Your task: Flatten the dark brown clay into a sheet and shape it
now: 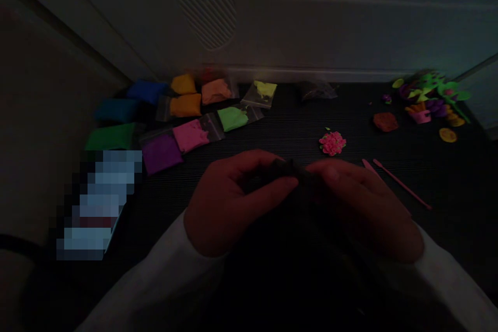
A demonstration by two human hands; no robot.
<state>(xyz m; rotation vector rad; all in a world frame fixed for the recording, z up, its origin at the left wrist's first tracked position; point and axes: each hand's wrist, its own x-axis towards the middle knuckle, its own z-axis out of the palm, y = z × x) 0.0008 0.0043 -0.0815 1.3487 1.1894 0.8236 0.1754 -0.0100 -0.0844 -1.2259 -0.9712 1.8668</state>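
In dim light my left hand (233, 197) is closed, its thumb and fingers pinching a small dark piece (290, 167) whose kind is hard to make out against the black tabletop. My right hand (361, 202) curls in from the other side, its fingertips against the same piece, fingers partly in shadow. Just beyond the hands lies a pink flower-like cluster of clay (332, 143) with green bits. Beside my right hand are a thin pink modelling stick (402, 185) and a flat pink modelling tool (369, 167), partly covered by that hand.
Bags of coloured clay, including purple (161, 154), pink (190, 135), light green (232, 118) and blue (147, 91), line the left and back. A phone (103, 202) with a blurred screen lies left. Brown clay (386, 121) and colourful clay figures (431, 96) sit back right, before a pale panel (342, 36).
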